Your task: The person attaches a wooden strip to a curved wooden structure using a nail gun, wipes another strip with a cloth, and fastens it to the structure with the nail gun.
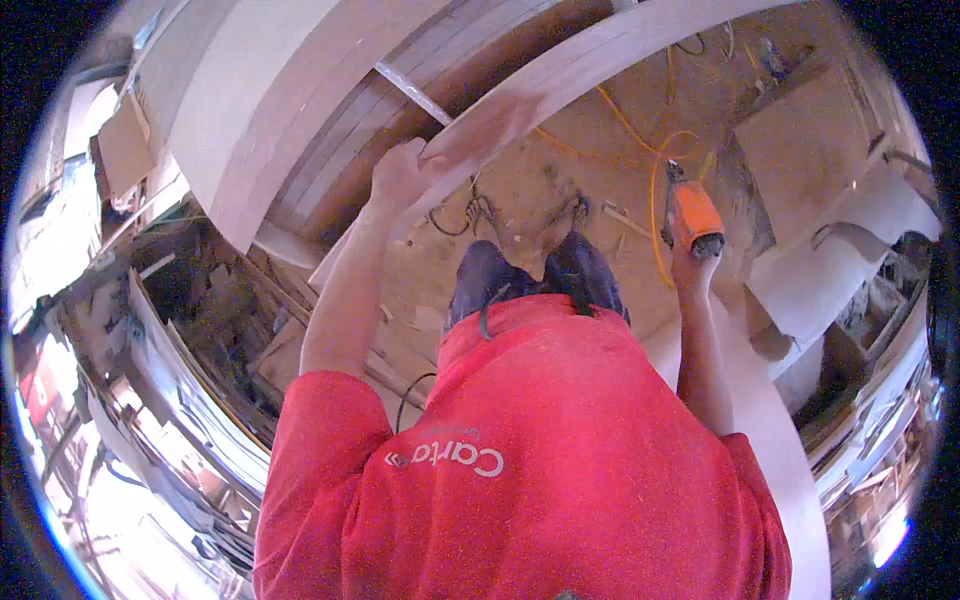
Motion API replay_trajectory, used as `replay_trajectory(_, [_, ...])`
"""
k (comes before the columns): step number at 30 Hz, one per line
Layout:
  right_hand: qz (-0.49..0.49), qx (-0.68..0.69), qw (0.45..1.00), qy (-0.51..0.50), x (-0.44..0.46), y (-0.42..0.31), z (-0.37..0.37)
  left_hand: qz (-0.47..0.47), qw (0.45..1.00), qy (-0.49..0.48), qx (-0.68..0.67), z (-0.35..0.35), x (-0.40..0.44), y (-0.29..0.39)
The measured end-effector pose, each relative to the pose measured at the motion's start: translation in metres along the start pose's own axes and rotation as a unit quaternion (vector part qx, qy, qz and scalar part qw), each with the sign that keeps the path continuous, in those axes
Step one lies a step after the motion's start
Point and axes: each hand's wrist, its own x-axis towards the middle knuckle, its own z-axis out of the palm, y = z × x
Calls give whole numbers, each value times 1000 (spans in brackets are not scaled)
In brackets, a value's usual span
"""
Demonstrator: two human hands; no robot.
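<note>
My left hand [398, 178] is closed over the near edge of a long, curved wooden board [520, 105], its fingers partly hidden behind the wood. A reddish-brown patch marks the board's face just right of that hand. Out to the right, my right hand [693, 268] is wrapped round an orange and black handheld power tool [697, 212]. The tool's dark front end points away from me, over the floor and apart from the board. Its exact kind is hard to make out. An orange hose or cord [655, 215] runs close beside it.
Behind the board, a pale metal strip [412, 92] crosses the layered curved wooden structure [250, 90]. The orange line loops over the dusty brown floor [590, 150]. Curved pale sheets [825, 275] lie at right. Wood scraps [200, 300] are piled at left.
</note>
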Motion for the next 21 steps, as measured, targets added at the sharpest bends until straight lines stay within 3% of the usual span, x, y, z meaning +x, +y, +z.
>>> replay_trajectory(3, [43, 13, 999, 3, -21, -5, 19, 32, 998, 49, -28, 15, -1, -11])
replay_trajectory(6, [84, 62, 994, 24, -42, -3, 53, 40, 997, 24, -55, 15, 2, -14])
replay_trajectory(9, [71, -117, 988, -69, -47, -1, 73, 48, 997, 19, -59, 20, 5, -21])
replay_trajectory(11, [34, 79, 994, -73, -55, -41, 102, 55, 996, 23, -72, 18, 5, -18])
replay_trajectory(14, [30, 62, 996, -62, -55, -93, 136, 54, 995, 22, -79, 9, 4, -10])
replay_trajectory(17, [45, 81, 984, -152, -57, -107, 161, 58, 996, 16, -68, 12, 5, -14])
replay_trajectory(19, [54, 214, 953, -208, -60, -120, 176, 66, 996, 18, -61, 15, 5, -16])
replay_trajectory(21, [-31, 73, 979, -188, -59, -137, 187, 77, 993, 45, -80, 15, 4, -16])
